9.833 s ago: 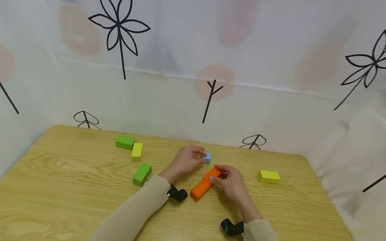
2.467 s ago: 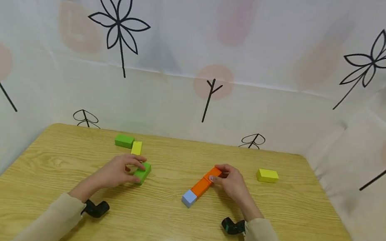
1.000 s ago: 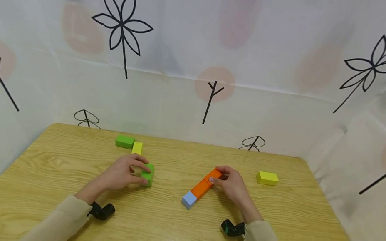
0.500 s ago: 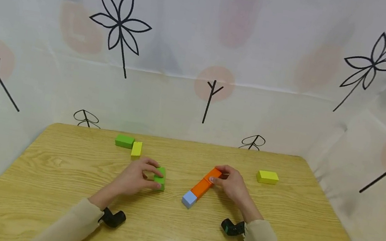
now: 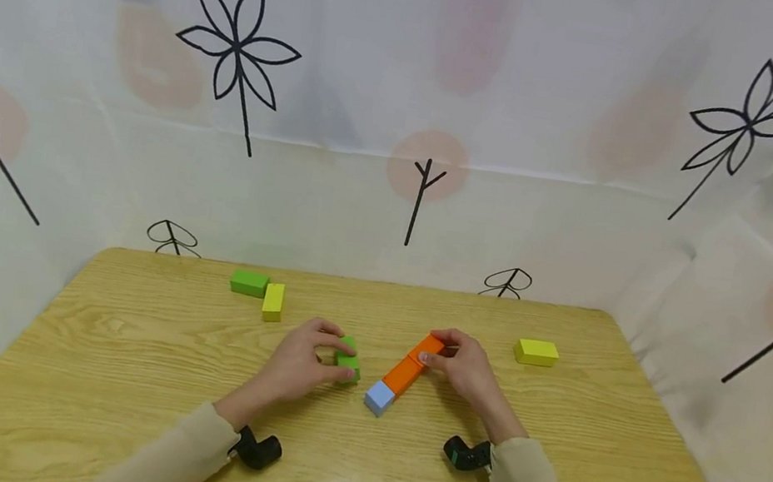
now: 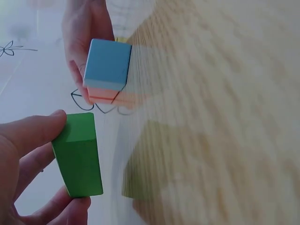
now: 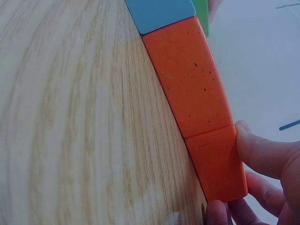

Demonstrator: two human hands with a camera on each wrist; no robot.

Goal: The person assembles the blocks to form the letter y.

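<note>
My left hand [image 5: 301, 362] pinches a green block [image 5: 348, 361] between thumb and fingers, left of the row of blocks. In the left wrist view the green block [image 6: 78, 157] has its far side against the fingertips. Two orange blocks [image 5: 405, 375] lie end to end in a slanting row, and a light blue block [image 5: 379, 397] touches their near end. My right hand [image 5: 467, 367] grips the far orange block [image 5: 428, 347]; in the right wrist view its thumb and fingers surround the end of that orange block [image 7: 218, 164].
Another green block [image 5: 249, 283] and a yellow block [image 5: 274, 302] lie close together at the back left of the wooden table [image 5: 72, 360]. A second yellow block [image 5: 536, 353] is at the back right. Behind the table hangs a patterned cloth [image 5: 331, 207].
The left hand has carried the green block rightward from beside the left yellow block toward the row. Earlier, the blue block went from behind the orange blocks to their near end. The right hand stayed put.
</note>
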